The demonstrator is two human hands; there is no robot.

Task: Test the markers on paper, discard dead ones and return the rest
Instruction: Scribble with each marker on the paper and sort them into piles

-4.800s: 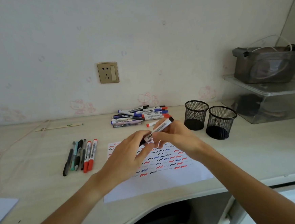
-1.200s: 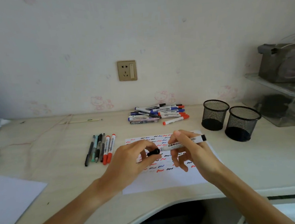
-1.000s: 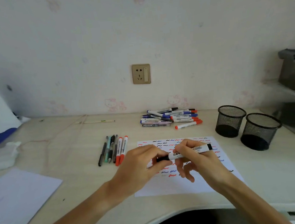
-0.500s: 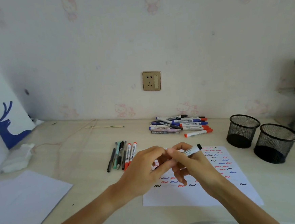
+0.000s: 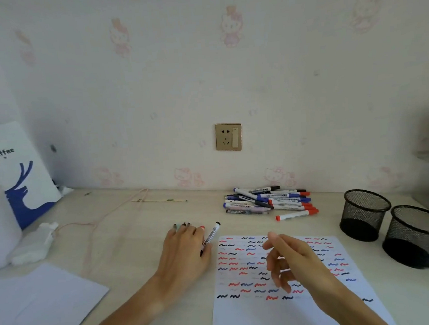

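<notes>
We are laying black-capped marker (image 5: pixel 211 236) beside sorted row with left hand (image 5: pixel 184 254) pinching it — right hand (image 5: pixel 291 260) loose, empty over scribbled paper (image 5: pixel 248 311); pile (image 5: pixel 268 202) still untested, mesh cups (image 5: pixel 365 214) waiting.

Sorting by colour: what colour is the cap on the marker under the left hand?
Black, on the white-barrelled marker; head view, beside the left hand.

Marker pile (image 5: pixel 268 202) behind paper (image 5: pixel 281 272); mesh cups (image 5: pixel 393 227) right.
</notes>
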